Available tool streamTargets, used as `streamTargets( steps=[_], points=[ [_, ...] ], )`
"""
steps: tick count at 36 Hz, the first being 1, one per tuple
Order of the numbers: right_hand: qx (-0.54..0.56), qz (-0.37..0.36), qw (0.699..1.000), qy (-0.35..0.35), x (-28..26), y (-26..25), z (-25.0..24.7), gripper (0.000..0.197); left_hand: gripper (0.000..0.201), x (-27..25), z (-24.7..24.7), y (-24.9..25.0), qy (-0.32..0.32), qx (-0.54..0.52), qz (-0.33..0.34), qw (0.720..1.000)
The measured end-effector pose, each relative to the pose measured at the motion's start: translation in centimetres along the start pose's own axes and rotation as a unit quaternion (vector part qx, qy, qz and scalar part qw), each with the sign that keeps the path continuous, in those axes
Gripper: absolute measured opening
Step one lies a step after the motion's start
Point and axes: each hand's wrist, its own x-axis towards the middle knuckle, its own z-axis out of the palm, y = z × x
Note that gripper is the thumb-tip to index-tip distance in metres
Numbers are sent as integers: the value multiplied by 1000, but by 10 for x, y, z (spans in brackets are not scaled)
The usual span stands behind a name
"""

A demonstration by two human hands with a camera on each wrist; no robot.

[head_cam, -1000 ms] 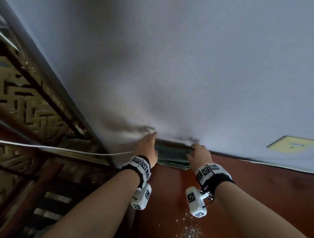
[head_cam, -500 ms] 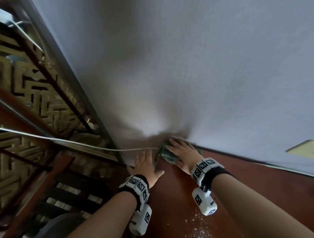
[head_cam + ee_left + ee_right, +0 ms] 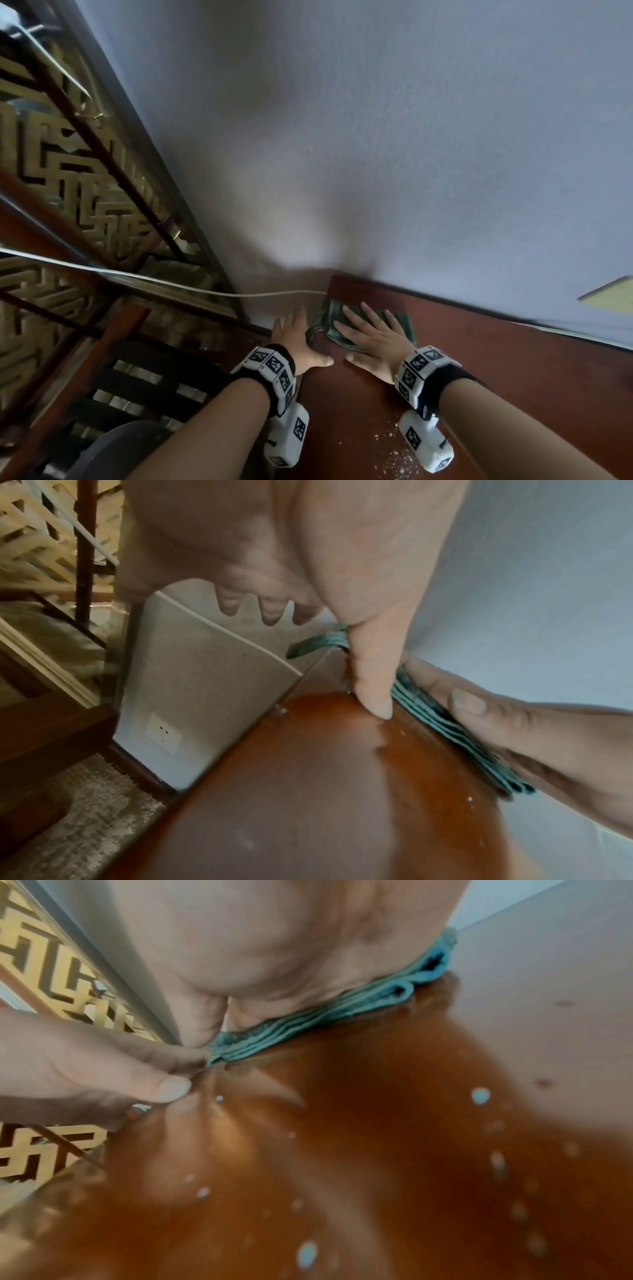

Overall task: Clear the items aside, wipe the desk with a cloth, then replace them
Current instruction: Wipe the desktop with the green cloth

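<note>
A folded green cloth (image 3: 399, 320) lies at the far left corner of the reddish-brown desk (image 3: 496, 394), close to the wall. My right hand (image 3: 368, 334) presses flat on it with straight, spread fingers. The right wrist view shows the cloth's stacked folds (image 3: 325, 1020) under the palm. My left hand (image 3: 296, 337) rests at the desk's left edge beside the cloth. Its thumb (image 3: 373, 685) presses on the wood next to the cloth (image 3: 455, 731), and its fingers (image 3: 267, 610) reach straight past the edge, holding nothing.
White crumbs (image 3: 390, 455) speckle the desk near me, also seen as white crumbs (image 3: 479, 1096) close up. A white cable (image 3: 205, 291) runs from the left to the desk corner. A gold lattice screen (image 3: 68, 171) stands left. A wall socket (image 3: 163, 735) sits below. A pale yellowish object (image 3: 609, 294) is at the right edge.
Both hands were up at the wall line with the cloth between them. My right hand has flattened onto the cloth, and my left hand has dropped to the desk's left edge.
</note>
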Motion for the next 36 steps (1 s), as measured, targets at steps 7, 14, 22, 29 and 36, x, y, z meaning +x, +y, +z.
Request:
streamTargets(
  steps=[7,14,22,29,36],
  points=[
    [14,55,998,5,30,13,-21,62,128,-2,-5,5,6,0,12,1000],
    [16,65,998,10,38,15,-27,62,125,-7,0,5,27,24,14,999],
    [23,44,999,10,8,-13,-1,64,131,-34,-7,-3,-1,55,18,998],
    [22,29,999,-5,-30,-49,24,62,127,-64,-1,-7,-9,79,42,996],
    [23,-1,999,-30,-60,-69,35,52,126,-78,5,-1,-9,104,46,994]
  ],
)
